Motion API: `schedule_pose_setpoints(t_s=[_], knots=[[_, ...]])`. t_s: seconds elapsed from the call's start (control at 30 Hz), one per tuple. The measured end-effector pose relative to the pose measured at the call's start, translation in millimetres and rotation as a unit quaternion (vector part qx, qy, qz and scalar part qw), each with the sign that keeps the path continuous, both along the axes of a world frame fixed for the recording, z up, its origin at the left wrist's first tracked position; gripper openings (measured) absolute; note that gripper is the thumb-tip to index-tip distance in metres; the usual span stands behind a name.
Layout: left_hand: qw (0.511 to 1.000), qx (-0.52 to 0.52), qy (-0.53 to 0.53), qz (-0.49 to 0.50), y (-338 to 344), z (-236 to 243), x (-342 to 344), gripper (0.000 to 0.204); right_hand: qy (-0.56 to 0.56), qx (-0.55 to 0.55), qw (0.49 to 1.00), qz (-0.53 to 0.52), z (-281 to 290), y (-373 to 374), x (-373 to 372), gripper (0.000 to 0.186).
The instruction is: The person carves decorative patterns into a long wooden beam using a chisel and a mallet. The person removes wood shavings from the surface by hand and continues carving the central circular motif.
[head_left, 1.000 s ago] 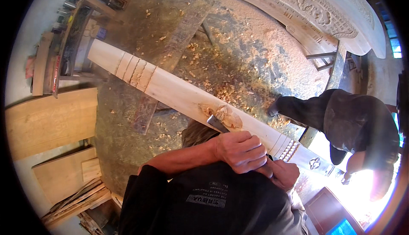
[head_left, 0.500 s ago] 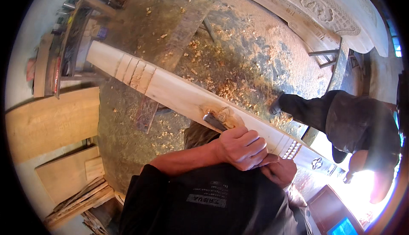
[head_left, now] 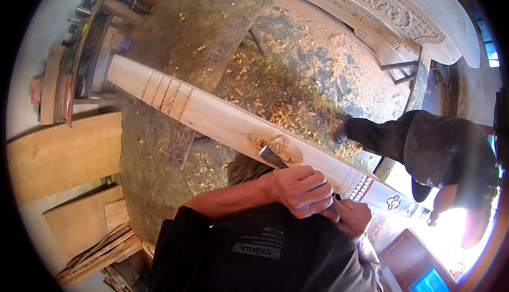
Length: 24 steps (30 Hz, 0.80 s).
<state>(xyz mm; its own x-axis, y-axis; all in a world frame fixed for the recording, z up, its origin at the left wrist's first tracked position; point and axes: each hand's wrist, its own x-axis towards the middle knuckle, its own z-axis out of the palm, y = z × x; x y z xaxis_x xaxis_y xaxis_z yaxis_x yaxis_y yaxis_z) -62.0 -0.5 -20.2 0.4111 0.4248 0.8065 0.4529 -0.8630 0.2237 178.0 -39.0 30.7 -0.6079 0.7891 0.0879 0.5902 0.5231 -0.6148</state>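
A long pale wooden beam runs slantwise in front of me, from upper left to lower right. My left hand is wrapped round the shank of a wood gouge, whose metal blade points up and left. Behind it, my right hand grips the gouge's wooden handle. The blade's end is over the beam, beside a roughly cut patch with curled shavings; whether it touches the wood I cannot tell. To the right of my hands the beam carries a row of carved beads and a small carved motif.
A trestle bench stands under the beam's far side, on a floor strewn with shavings. Another person works at the right. Large carved boards rest at the back right. Planks and a tool-laden shelf line the left.
The gouge has drawn back toward me, to the lower right, off the shavings patch. Both hands have shifted slightly down with it, still gripping, and more of the handle shows.
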Motion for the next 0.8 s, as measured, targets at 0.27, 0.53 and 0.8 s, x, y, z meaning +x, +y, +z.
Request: schedule_pose_setpoints(t_s=[0.27, 0.53, 0.8], knots=[[0.999, -0.040, 0.005, -0.004, 1, 5, -1, 0.022, -0.017, -0.042, 0.999, 0.007, 9, 5, 2, 0.049], [0.998, -0.049, 0.012, 0.024, 2, 6, 0, 0.021, 0.002, -0.031, 0.999, 0.015, 0, 6, 5, 0.039], [0.998, -0.036, 0.030, 0.031, 4, 7, -8, 0.042, 0.011, 0.025, 0.999, 0.018, -11, 9, -5, 0.030]])
